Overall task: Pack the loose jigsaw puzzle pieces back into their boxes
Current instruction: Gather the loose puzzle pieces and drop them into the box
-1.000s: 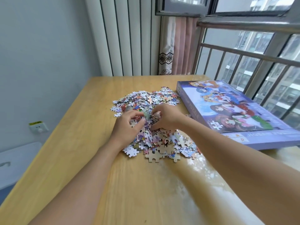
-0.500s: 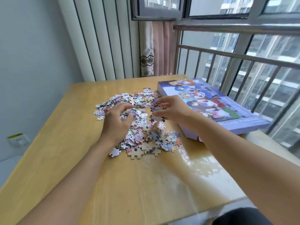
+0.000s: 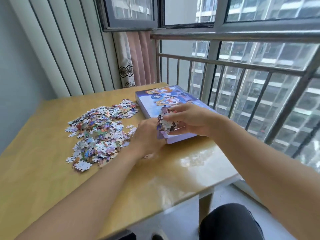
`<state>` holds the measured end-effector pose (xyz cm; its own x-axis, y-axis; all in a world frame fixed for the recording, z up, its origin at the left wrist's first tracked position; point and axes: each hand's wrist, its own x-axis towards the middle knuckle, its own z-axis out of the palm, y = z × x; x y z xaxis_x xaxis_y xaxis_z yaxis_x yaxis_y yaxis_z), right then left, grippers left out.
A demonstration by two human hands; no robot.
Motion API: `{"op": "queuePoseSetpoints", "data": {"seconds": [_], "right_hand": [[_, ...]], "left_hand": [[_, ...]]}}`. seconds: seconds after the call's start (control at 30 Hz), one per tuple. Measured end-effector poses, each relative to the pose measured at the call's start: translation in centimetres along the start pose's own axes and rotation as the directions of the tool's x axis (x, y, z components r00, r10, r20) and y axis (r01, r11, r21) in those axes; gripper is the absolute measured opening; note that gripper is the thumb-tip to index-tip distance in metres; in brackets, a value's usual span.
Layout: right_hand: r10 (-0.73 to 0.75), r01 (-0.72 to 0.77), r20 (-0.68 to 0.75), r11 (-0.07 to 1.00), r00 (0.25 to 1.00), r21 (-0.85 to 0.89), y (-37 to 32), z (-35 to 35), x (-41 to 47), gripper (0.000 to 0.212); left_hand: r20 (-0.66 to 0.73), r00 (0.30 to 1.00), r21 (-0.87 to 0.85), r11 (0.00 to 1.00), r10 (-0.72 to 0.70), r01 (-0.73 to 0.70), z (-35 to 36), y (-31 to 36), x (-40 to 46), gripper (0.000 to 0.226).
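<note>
My right hand grips a clump of pieces over the box; my left hand blurs beside it. The pile lies at nine o'clock on the table.

Loose multicoloured puzzle pieces lie heaped left of a closed purple illustrated box on the right.

Wooden table: puzzle pieces, box.
</note>
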<state>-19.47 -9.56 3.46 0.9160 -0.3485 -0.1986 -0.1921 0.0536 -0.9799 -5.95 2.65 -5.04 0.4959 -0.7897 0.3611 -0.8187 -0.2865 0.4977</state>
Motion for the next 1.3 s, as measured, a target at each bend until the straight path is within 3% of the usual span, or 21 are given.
{"op": "queuePoseSetpoints", "data": {"seconds": [0.07, 0.23, 0.3, 0.43, 0.6, 0.7, 0.8, 0.9, 1.03, 1.13, 1.2, 1.3], "right_hand": [[0.007, -0.007, 0.005, 0.998, 1.0, 0.065, -0.1, -1.2, -1.1, 0.035], [0.031, -0.032, 0.009, 0.994, 0.999, 0.101, 1.1, -3.1, -3.0, 0.033], [0.099, -0.098, 0.0, 0.988, 0.995, 0.118, 2.5, -3.5, -2.9, 0.029], [0.32, -0.235, -0.159, 0.885, 0.934, 0.401, 4.4, -4.1, -0.8, 0.028], [0.342, -0.151, -0.265, 0.822, 0.901, 0.548, 2.7, -3.2, 0.9, 0.015], [0.321, -0.086, -0.377, 0.848, 0.869, 0.523, 2.0, -2.6, 2.1, 0.026], [0.283, 0.008, -0.545, 0.882, 0.789, 0.47, 2.1, -2.5, 3.6, 0.039], [0.273, 0.032, -0.582, 0.888, 0.766, 0.459, 2.2, -2.2, 4.7, 0.04], [0.222, -0.03, -0.556, 0.943, 0.801, 0.333, 2.3, -1.7, 4.6, 0.02], [0.072, -0.101, -0.536, 0.995, 0.841, -0.025, 3.5, -2.6, 4.6, 0.023], [-0.09, -0.128, -0.497, 0.913, 0.863, -0.388, 4.5, -3.7, 4.3, 0.035], [-0.279, -0.046, -0.3, 0.659, 0.912, -0.751, 5.1, -4.8, 3.0, 0.052]], "left_hand": [[-0.025, 0.999, 0.03, 0.999, 0.023, -0.022, 0.5, 0.7, 0.7, 0.022], [-0.179, 0.982, -0.104, 0.994, -0.06, 0.042, -0.4, 1.3, 2.1, 0.028], [-0.223, 0.968, -0.142, 0.987, -0.112, 0.081, -0.6, 1.2, 2.4, 0.031], [-0.277, 0.941, -0.207, 0.968, -0.195, 0.139, -1.6, 1.6, 3.1, 0.031], [-0.285, 0.93, -0.219, 0.96, -0.232, 0.173, -2.7, 2.0, 4.4, 0.036], [-0.286, 0.919, -0.257, 0.946, -0.272, 0.2, -2.7, 2.4, 4.9, 0.034], [-0.289, 0.919, -0.259, 0.946, -0.268, 0.195, -2.4, 2.5, 5.4, 0.039], [-0.287, 0.923, -0.253, 0.949, -0.258, 0.187, -2.2, 2.6, 5.6, 0.042], [-0.273, 0.929, -0.271, 0.946, -0.25, 0.176, -2.2, 2.4, 5.7, 0.038], [-0.261, 0.931, -0.296, 0.939, -0.256, 0.175, -2.6, 1.9, 5.6, 0.035], [-0.263, 0.927, -0.321, 0.931, -0.266, 0.176, -3.0, 1.6, 5.5, 0.035], [-0.259, 0.922, -0.358, 0.915, -0.288, 0.186, -3.4, 1.7, 5.4, 0.029]]}}
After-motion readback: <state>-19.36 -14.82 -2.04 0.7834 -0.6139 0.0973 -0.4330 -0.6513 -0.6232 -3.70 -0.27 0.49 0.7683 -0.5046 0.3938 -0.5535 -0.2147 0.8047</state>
